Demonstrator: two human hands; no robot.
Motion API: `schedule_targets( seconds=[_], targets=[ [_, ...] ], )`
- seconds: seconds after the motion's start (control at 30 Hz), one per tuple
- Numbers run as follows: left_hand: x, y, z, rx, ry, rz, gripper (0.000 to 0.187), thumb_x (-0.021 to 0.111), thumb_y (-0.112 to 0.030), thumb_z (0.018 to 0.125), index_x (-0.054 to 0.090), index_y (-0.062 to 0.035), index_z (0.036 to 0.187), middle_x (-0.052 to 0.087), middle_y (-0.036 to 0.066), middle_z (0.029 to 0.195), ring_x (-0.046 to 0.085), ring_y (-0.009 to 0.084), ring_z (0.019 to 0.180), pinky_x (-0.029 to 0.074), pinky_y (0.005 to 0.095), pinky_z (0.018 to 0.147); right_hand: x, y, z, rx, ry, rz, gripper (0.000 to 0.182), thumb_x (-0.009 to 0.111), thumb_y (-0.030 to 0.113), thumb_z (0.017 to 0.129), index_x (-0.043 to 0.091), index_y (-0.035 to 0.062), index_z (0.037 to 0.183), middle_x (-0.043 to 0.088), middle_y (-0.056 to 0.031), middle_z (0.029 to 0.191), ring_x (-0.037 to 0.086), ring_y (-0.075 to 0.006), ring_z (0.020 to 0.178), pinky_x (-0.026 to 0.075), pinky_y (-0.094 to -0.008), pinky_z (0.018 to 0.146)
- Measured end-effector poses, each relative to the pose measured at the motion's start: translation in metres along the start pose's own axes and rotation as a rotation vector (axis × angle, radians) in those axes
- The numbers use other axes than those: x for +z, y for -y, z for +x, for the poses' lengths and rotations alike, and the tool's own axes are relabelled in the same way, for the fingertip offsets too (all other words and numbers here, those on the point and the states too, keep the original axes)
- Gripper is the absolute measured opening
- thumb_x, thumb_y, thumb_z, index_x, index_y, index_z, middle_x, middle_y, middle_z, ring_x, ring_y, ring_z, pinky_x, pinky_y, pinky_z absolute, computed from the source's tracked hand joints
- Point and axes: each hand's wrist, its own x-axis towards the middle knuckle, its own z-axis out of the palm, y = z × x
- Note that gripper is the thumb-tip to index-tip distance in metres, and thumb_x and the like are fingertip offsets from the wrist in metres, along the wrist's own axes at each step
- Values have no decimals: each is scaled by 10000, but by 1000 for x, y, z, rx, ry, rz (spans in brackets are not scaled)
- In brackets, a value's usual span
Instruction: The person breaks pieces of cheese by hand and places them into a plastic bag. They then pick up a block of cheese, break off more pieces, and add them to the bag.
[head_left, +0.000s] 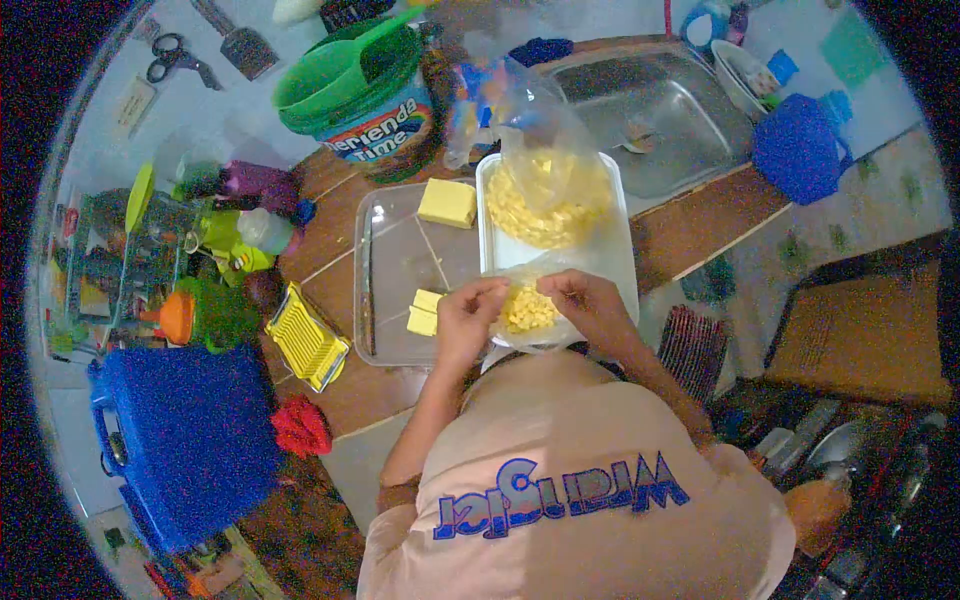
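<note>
A clear plastic bag [528, 310] with small yellow cheese cubes is pinched at its opening between both hands. My left hand [470, 315] has its fingers closed on the left edge of the bag, and my right hand [588, 303] grips the right edge. The bag is over the near end of a white tray [622, 230]. Farther up that tray lies a larger pile of yellow pieces [540, 225], partly covered by another clear bag. Left of my hands, a clear plastic tray [390, 250] holds a big yellow block [447, 203] and smaller cut blocks [424, 312].
A yellow slicer [308, 340] rests left of the clear tray. Behind stands a bucket [375, 125] with a green strainer [325, 85] on top. A steel sink [650, 110] is at the back right. A blue case [190, 440] stands at the left, near a red cloth [302, 426].
</note>
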Motion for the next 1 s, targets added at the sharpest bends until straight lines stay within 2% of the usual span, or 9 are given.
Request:
schedule_targets(
  seconds=[0.13, 0.23, 0.33, 0.43, 0.67, 0.83, 1.0],
  targets=[
    [-6, 5, 4, 15, 13, -45, 139, 660, -84, 792, 663, 1, 902, 566, -20, 689, 474, 49, 608, 393, 199, 566, 0, 10, -4, 3, -130, 9, 213, 580, 106, 850, 584, 27, 1048, 621, -53, 1032, 569, -113, 872, 467, -265, 759],
    [-11, 4, 6, 43, 64, -40, 127, 671, -62, 778, 658, 0, 889, 551, -27, 669, 472, 45, 603, 382, 188, 551, 1, 13, -10, 60, -200, -28, 226, 619, 157, 826, 597, 50, 1025, 639, -73, 1001, 605, -166, 811, 498, -312, 735],
    [-12, 3, 7, 29, 115, -73, 127, 677, -67, 780, 652, 1, 884, 541, -31, 654, 471, 46, 597, 379, 187, 546, 5, 10, -18, 87, -237, 10, 244, 626, 166, 821, 597, 53, 1034, 641, -70, 991, 606, -168, 814, 498, -307, 729],
    [-12, 9, 7, 27, 202, -132, 130, 680, -79, 784, 654, -3, 887, 542, -30, 652, 472, 49, 591, 375, 188, 544, 13, 7, -27, 130, -244, 107, 206, 604, 154, 848, 599, 48, 1025, 620, -22, 989, 548, -98, 817, 447, -256, 715],
    [-15, 11, 9, -60, 327, -48, 153, 681, -88, 791, 662, -16, 925, 556, -13, 656, 482, 61, 582, 372, 198, 537, 30, 21, -42, 196, -349, 104, 203, 602, 162, 850, 619, 53, 1021, 629, -36, 979, 566, -111, 815, 458, -268, 730],
    [-22, 12, 15, -79, 435, -144, 177, 645, -52, 806, 657, -10, 978, 612, 23, 723, 513, 75, 599, 405, 204, 562, 40, 28, -47, 258, -410, 69, 220, 606, 169, 845, 619, 49, 1028, 631, -49, 985, 573, -124, 822, 467, -280, 735],
    [-36, 10, 20, -151, 485, -203, 198, 622, -39, 812, 643, 1, 1004, 642, 52, 802, 538, 98, 613, 434, 213, 573, 53, 33, -40, 172, -368, 57, 216, 610, 174, 842, 624, 53, 1020, 624, -51, 962, 574, -145, 838, 467, -280, 729]
  ],
)
